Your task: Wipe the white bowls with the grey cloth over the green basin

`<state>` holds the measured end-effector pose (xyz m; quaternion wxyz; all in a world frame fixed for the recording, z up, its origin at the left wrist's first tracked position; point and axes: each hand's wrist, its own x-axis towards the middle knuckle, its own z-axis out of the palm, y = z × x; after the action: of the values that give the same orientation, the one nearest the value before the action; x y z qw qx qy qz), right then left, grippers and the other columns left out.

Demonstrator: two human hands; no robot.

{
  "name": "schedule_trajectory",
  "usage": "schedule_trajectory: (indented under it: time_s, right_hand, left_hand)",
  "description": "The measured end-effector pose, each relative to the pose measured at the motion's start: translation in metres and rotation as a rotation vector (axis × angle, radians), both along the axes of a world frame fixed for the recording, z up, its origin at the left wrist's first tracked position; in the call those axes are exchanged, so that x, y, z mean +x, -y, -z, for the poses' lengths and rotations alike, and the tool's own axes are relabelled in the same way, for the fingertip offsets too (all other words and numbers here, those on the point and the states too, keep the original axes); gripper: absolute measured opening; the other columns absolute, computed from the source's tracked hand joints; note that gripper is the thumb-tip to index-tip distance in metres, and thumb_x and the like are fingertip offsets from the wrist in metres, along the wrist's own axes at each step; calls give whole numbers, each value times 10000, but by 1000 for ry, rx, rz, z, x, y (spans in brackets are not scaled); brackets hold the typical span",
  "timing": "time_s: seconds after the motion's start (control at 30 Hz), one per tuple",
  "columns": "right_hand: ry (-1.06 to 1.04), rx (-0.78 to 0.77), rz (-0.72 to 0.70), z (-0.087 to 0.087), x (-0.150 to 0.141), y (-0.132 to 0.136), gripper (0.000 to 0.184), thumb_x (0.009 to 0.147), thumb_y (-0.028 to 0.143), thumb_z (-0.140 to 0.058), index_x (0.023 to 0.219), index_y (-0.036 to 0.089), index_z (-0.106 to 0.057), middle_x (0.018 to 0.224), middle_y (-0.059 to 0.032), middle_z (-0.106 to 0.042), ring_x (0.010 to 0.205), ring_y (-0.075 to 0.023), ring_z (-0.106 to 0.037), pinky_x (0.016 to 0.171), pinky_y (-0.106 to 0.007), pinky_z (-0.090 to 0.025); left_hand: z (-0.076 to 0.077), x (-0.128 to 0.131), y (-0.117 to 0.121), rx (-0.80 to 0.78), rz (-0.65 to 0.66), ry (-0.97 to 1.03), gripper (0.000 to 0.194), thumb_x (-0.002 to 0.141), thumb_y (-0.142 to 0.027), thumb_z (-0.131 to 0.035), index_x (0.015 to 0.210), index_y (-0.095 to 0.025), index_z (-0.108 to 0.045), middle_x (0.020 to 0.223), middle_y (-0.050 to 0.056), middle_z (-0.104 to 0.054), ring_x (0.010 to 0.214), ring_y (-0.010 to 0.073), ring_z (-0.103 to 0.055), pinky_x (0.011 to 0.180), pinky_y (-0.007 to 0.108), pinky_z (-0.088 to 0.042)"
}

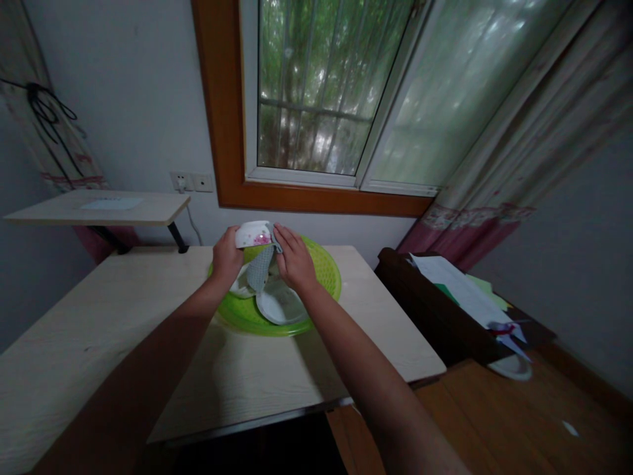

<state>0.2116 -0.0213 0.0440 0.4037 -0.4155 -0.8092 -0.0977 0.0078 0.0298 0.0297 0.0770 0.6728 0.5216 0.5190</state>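
Observation:
My left hand (227,256) grips the left side of a white bowl (252,234) with pink flowers, raised above a green plastic basket (326,272). On the bowl's right side, my right hand (294,257) presses a grey patterned cloth (260,267) against the rim, and the cloth hangs down below it. Inside the basket lies a white dish (279,302). Another white piece of crockery (241,285) sits to its left, partly hidden by the cloth and my left hand.
The basket stands on a pale wooden table (148,316). A small raised shelf (93,206) with a paper on it is at the back left. At the right, a dark brown piece of furniture (425,310) carries papers (462,290). A window (316,86) is behind the table.

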Motion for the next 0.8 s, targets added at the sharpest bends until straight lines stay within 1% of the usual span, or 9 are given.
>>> schedule_trajectory:
  time_s: [0.1, 0.23, 0.3, 0.37, 0.47, 0.53, 0.63, 0.7, 0.8]
  right_hand:
    - [-61, -26, 30, 4, 5, -7, 572, 967, 156, -410, 1537, 165, -439, 1610, -97, -428, 1489, -235, -372, 1268, -480, -295]
    - [-61, -18, -2, 4, 5, -5, 590, 965, 166, -397, 1554, 178, -407, 1622, -102, -406, 1490, -226, -379, 1264, -487, -297]
    - [-17, 2, -49, 3, 3, -1, 610, 964, 167, -397, 1574, 182, -370, 1638, -95, -382, 1510, -214, -352, 1272, -477, -283]
    - [52, 30, -115, 2, 1, 2, 629, 965, 173, -406, 1590, 176, -335, 1654, -90, -352, 1543, -209, -293, 1283, -468, -263]
    - [149, 56, -218, 1, -4, 5, 647, 969, 184, -421, 1605, 184, -297, 1670, -80, -322, 1578, -206, -204, 1292, -474, -243]
    - [165, 61, -272, 1, -7, 4, 665, 961, 176, -436, 1608, 201, -288, 1673, -73, -317, 1584, -209, -185, 1292, -486, -240]
    - [85, 56, -302, 3, -7, 0, 673, 946, 157, -448, 1602, 211, -308, 1668, -74, -328, 1576, -218, -217, 1292, -490, -244]
    - [-31, 30, -267, 5, -5, -4, 639, 960, 164, -428, 1591, 220, -341, 1654, -73, -356, 1558, -214, -272, 1289, -480, -260]
    - [-214, -39, -196, 10, 2, -10, 577, 979, 187, -398, 1555, 226, -416, 1604, -67, -444, 1499, -205, -391, 1271, -454, -304]
  left_hand:
    - [0, 0, 0, 29, -60, -9, 399, 827, -166, -556, 1220, -193, -615, 1172, 124, -718, 1101, 286, -666, 957, 409, -505]
    - [0, 0, 1, 31, -59, -52, 417, 817, -149, -545, 1226, -198, -609, 1154, 106, -722, 1074, 273, -667, 952, 401, -517]
    - [0, 0, 1, 25, -49, -71, 417, 820, -161, -548, 1232, -200, -602, 1153, 100, -720, 1066, 264, -664, 956, 396, -520]
    - [1, 1, 1, 26, -34, -94, 406, 830, -175, -548, 1231, -198, -601, 1160, 103, -716, 1069, 260, -661, 965, 390, -516]
    - [3, 2, -1, 39, -9, -123, 375, 862, -183, -509, 1223, -201, -608, 1165, 107, -714, 1075, 254, -660, 971, 376, -507]
    - [5, 2, -3, 51, 5, -124, 373, 874, -179, -480, 1223, -197, -608, 1166, 109, -714, 1072, 249, -661, 965, 368, -506]
    - [5, 2, -4, 52, 15, -128, 396, 848, -167, -489, 1224, -183, -608, 1159, 111, -719, 1057, 253, -662, 948, 369, -511]
    - [4, 2, -3, 51, 17, -132, 412, 824, -153, -493, 1218, -179, -612, 1154, 108, -721, 1060, 257, -662, 947, 374, -511]
    - [2, 2, -1, 63, 17, -103, 433, 794, -127, -484, 1203, -179, -619, 1160, 101, -723, 1080, 254, -658, 959, 372, -505]
